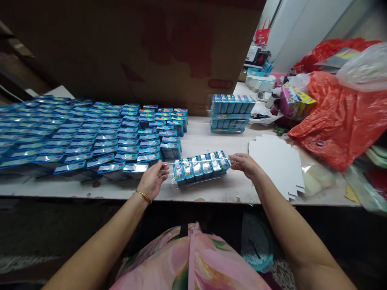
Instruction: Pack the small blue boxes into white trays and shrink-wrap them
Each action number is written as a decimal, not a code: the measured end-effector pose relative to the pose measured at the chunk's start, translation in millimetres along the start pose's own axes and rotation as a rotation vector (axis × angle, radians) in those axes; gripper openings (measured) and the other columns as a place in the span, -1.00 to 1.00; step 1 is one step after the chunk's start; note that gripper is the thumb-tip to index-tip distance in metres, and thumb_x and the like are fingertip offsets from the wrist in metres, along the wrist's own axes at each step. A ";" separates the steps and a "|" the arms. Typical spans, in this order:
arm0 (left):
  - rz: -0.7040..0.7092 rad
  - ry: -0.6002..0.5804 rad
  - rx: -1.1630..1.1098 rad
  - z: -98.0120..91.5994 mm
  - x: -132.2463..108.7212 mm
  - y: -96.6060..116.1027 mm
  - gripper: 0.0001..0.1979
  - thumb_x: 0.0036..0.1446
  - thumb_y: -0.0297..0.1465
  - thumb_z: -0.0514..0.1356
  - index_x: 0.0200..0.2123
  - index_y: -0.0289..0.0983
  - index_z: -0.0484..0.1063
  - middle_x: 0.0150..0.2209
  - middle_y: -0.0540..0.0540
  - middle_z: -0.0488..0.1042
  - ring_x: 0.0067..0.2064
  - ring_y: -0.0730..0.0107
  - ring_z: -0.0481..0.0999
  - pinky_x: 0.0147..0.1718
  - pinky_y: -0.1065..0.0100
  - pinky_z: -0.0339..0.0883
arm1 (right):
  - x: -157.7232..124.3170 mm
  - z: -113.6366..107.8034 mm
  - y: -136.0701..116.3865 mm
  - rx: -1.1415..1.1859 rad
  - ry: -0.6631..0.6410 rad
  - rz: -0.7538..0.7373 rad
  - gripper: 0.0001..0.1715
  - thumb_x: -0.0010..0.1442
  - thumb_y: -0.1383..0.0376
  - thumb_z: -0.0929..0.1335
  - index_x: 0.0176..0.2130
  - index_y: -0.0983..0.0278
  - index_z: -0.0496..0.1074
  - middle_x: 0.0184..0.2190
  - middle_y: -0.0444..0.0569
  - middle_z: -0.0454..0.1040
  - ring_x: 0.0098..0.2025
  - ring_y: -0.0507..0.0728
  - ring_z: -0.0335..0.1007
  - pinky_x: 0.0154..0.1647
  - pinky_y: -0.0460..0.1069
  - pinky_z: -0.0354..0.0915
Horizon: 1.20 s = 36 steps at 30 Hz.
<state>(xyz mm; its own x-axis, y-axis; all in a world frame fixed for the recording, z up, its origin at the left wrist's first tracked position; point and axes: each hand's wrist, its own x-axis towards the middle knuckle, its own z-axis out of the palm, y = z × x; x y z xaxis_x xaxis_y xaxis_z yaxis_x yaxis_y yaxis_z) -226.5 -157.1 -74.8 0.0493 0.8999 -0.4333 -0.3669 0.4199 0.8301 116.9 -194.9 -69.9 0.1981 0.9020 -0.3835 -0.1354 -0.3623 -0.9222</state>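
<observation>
At the far left, a wide field of small blue boxes [90,133] covers the white table [211,191] in close rows, reaching almost to our left hand [154,179]. A large brown cardboard carton [136,48] stands behind them and closes off the back of the table.

Our left hand, a gold bangle [143,196] on its wrist, has its fingers drawn together on the left end of a thin clear strip [201,161]; we cannot tell whether it is tape or the edge of the film. The strip runs taut across a row of blue boxes in clear wrap [201,167], which lies on the table near its front edge, between both hands. The nearest loose boxes sit just beside the row's left end.

Our right hand [244,164] pinches the other end of the strip at the row's right end.

Behind the row, well apart, stands a stack of wrapped packs [231,112]. To the right of our right hand lie white die-cut card sheets [276,161], and beyond them a colourful carton [294,100] and a big orange-red plastic bag [341,117] crowd the table's right end.
</observation>
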 end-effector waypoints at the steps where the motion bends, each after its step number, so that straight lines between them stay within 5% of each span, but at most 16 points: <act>1: -0.022 0.015 -0.027 -3.7 -0.3 -4.8 -0.76 0.09 -0.28 0.09 -0.36 -0.35 0.41 -0.42 -0.09 0.44 -0.45 0.53 0.41 -0.50 0.49 0.29 | 3.5 -1.7 4.3 0.021 0.031 0.000 -0.71 -0.13 0.16 0.43 -0.53 0.33 0.37 -0.61 -0.13 0.37 -0.60 -0.07 0.24 -0.46 -0.11 0.28; 5: -0.097 0.003 -0.053 -18.9 2.0 -30.7 -0.88 0.06 -0.49 0.09 -0.32 -0.36 0.40 -0.29 -0.18 0.46 -0.30 0.42 0.48 -0.34 0.40 0.37 | 23.4 -4.3 24.5 0.107 0.013 0.055 -0.75 -0.03 0.17 0.36 -0.50 0.33 0.40 -0.53 -0.04 0.43 -0.51 -0.01 0.33 -0.42 -0.09 0.31; 12: -0.158 -0.040 0.145 -32.8 16.6 -62.9 -0.69 -0.15 -0.63 0.25 -0.25 -0.34 0.43 -0.23 -0.16 0.49 -0.31 0.48 0.49 -0.35 0.52 0.36 | 34.6 1.2 57.4 -0.027 -0.101 0.019 -0.82 -0.27 0.33 0.41 -0.51 0.33 0.44 -0.63 -0.17 0.40 -0.55 -0.03 0.27 -0.38 -0.10 0.27; 26: -0.088 -0.208 0.275 -36.2 15.0 -61.0 -0.50 -0.32 -0.48 0.37 -0.18 -0.31 0.43 -0.23 -0.10 0.50 -0.27 0.45 0.47 -0.33 0.55 0.33 | 40.2 -0.3 61.3 -0.373 -0.161 -0.112 -0.79 -0.26 0.25 0.39 -0.52 0.31 0.50 -0.56 -0.19 0.42 -0.41 0.06 0.32 -0.30 -0.06 0.23; 31: -0.143 -0.124 0.166 -36.4 11.3 -53.8 -0.67 -0.24 -0.49 0.33 -0.29 -0.33 0.43 -0.33 -0.11 0.50 -0.35 0.46 0.48 -0.34 0.47 0.35 | 29.6 -4.1 54.6 -0.156 -0.185 -0.033 -0.65 -0.22 0.19 0.43 -0.36 0.30 0.51 -0.44 -0.09 0.49 -0.34 0.06 0.37 -0.25 -0.05 0.26; 36: -0.117 -0.084 0.108 -28.2 -3.8 -27.3 -0.64 -0.03 -0.15 0.17 -0.34 -0.36 0.43 -0.36 -0.16 0.47 -0.37 0.42 0.46 -0.37 0.41 0.33 | 22.4 -7.0 35.3 0.026 -0.143 0.005 -0.59 -0.08 0.02 0.37 -0.38 0.31 0.49 -0.31 0.06 0.48 -0.38 0.05 0.37 -0.35 -0.06 0.31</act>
<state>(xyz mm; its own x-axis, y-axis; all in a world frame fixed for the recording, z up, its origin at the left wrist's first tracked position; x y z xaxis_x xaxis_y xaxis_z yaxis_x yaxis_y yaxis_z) -242.8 -175.3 -105.7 0.1647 0.8491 -0.5019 -0.2528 0.5282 0.8106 123.4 -189.1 -111.4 0.0573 0.9252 -0.3750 -0.1616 -0.3621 -0.9180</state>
